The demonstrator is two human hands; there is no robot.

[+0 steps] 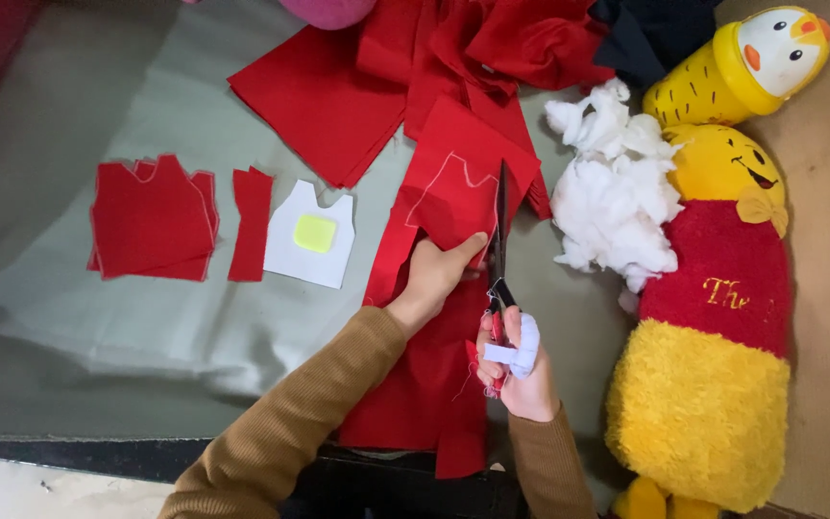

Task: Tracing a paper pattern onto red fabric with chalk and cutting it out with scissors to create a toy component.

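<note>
Red fabric (453,192) pinched in left grip (431,279), beside scissors (500,231) clasped in right grip (516,360).

A small soft-toy sewing workshop is showing itself on a grey cloth-covered worktable (79,308). Cut red fabric pieces (151,219) are lying beside a white paper pattern (309,235), while a heap of uncut red cloth (405,67) is piling up at the far edge. A person's hands are working scissors (500,240) along a chalk-marked red panel (453,187). Loose white stuffing (612,192) is sitting next to a finished yellow-and-red plush toy (718,317).
</note>
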